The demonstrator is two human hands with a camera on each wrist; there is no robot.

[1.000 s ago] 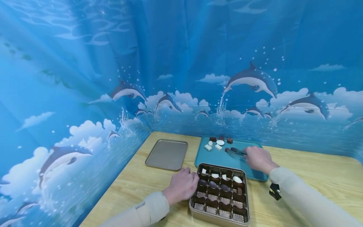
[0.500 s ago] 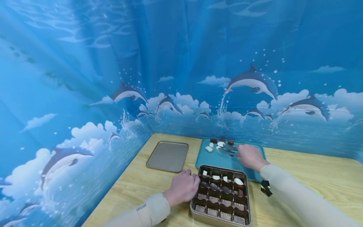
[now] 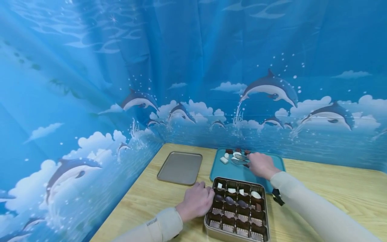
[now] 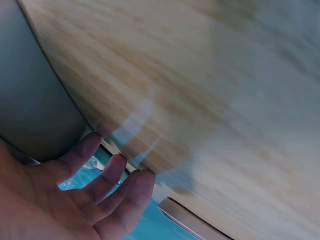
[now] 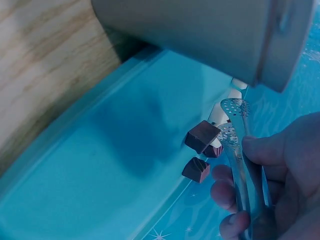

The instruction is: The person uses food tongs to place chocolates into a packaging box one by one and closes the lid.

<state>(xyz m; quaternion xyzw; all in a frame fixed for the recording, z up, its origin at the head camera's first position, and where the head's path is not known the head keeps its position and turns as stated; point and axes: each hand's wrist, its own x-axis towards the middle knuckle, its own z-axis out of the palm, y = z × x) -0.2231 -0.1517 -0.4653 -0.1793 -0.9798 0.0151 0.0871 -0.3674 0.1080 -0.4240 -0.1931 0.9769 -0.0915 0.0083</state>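
My right hand [image 3: 261,164] grips metal tongs [image 5: 242,160] with perforated tips, low over the far part of the blue tray [image 3: 235,173]. In the head view the tips are by the white chocolates [image 3: 237,155]; whether they pinch one is unclear. Brown chocolates [image 5: 196,170] are close beside the tongs in the right wrist view. My left hand [image 3: 198,201] rests against the left side of a bronze tin [image 3: 239,237], its fingers loosely bent. White pieces fill the tin's back row of compartments; dark ovals [image 3: 229,200] and a brown piece [image 3: 258,207] are in the second row.
A flat bronze lid [image 3: 179,168] lies on the wooden table [image 3: 142,188] to the left of the blue tray. Behind the table hangs a blue curtain [image 3: 193,84] printed with dolphins. The tin stands in front of the tray.
My right hand has moved left with the tongs, from a brown chocolate to the white ones. My left hand has stayed at the tin. The view has tilted up slightly.
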